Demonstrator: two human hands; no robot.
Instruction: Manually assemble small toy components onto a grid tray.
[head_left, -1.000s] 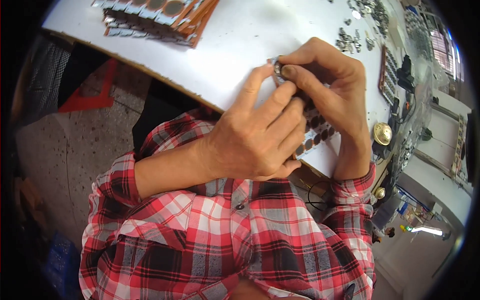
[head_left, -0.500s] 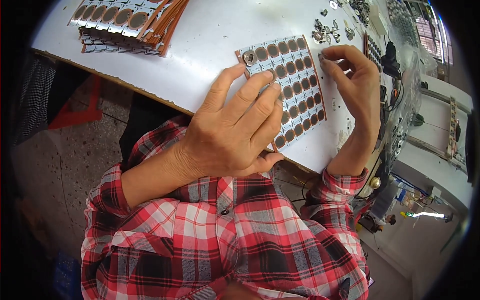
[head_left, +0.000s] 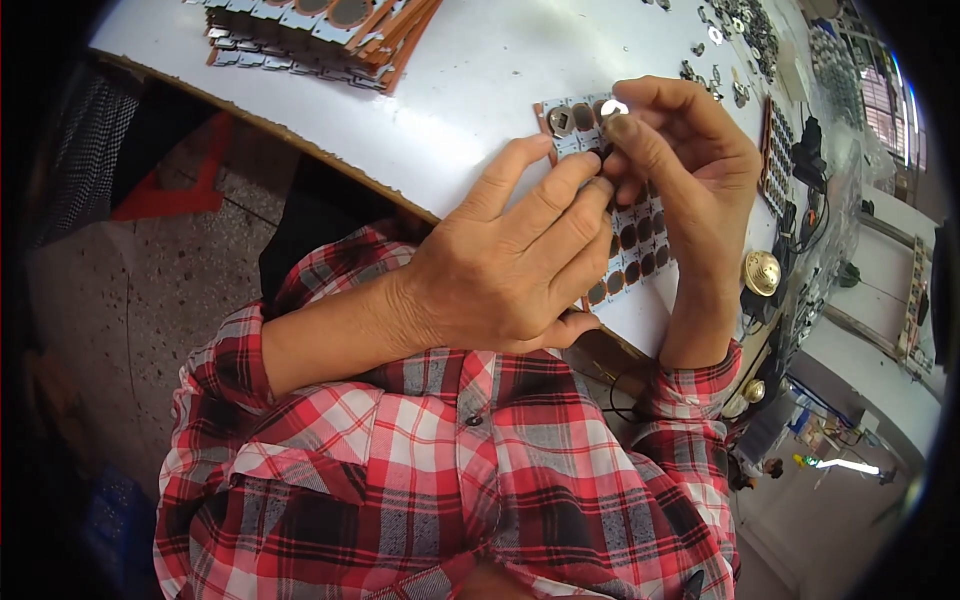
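A panel of small circuit boards (head_left: 629,240) with rows of dark round pads lies on the white table, partly covered by both hands. On the pad at its far left corner sits a round metal piece (head_left: 562,121) with a square opening. My left hand (head_left: 520,240) rests over the panel's left side, fingers spread, fingertips on the boards; what lies beneath them is mostly hidden. Above the panel's far edge, my right hand (head_left: 690,170) pinches a shiny round metal disc (head_left: 614,107) between thumb and index finger, close to my left fingertips.
A stack of similar board panels (head_left: 320,50) stands at the far left of the table. Loose small metal parts (head_left: 740,30) are scattered at the far right. Beside them lie another panel (head_left: 776,150) and a black plug with cables (head_left: 808,150). The table's front edge (head_left: 260,140) runs past my left forearm.
My right hand has moved left from beside the panel to above it, with the metal disc now showing in its pinch. My left hand stays on the panel; the whole view has shifted.
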